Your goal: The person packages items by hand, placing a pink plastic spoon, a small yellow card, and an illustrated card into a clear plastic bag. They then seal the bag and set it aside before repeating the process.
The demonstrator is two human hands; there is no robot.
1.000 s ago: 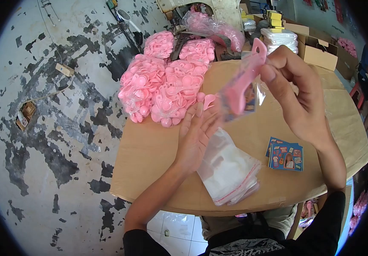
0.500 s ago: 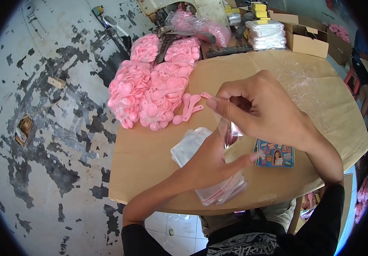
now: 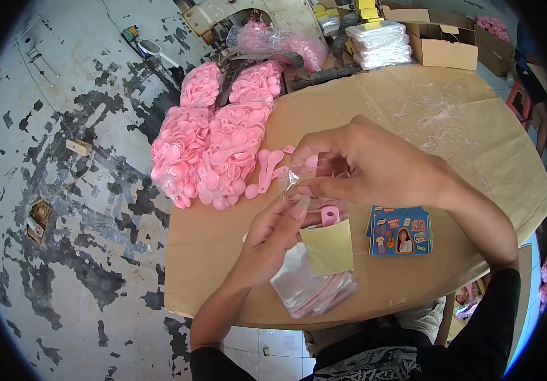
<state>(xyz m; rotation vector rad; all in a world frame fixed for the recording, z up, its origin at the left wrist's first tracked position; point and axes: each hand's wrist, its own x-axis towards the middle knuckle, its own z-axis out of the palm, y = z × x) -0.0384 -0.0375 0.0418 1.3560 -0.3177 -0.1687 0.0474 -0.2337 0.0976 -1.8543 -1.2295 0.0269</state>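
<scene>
A clear plastic packet (image 3: 294, 181) is pinched between my two hands above the table. Through it show a pale yellow card (image 3: 329, 247) at the lower end and the pink handle end of a spoon (image 3: 330, 215). My left hand (image 3: 272, 238) grips the packet's left side with thumb and fingers. From the right, my right hand (image 3: 365, 168) closes on its upper part, with the fingertips partly hidden. Below them lies a pile of clear plastic bags (image 3: 315, 292). A stack of blue printed cards (image 3: 400, 232) rests to the right.
Bulging bags of pink spoons (image 3: 229, 149) stand at the table's left edge, with a few loose spoons (image 3: 270, 166) beside them. Clear strips (image 3: 435, 114) are scattered at the upper right. Packed plastic (image 3: 378, 44) and a cardboard box (image 3: 445, 47) are behind. Someone's arm shows far right.
My left hand has moved up and left and closed on the packet. The packet's yellow card and pink spoon end now show. The view has shifted slightly.
</scene>
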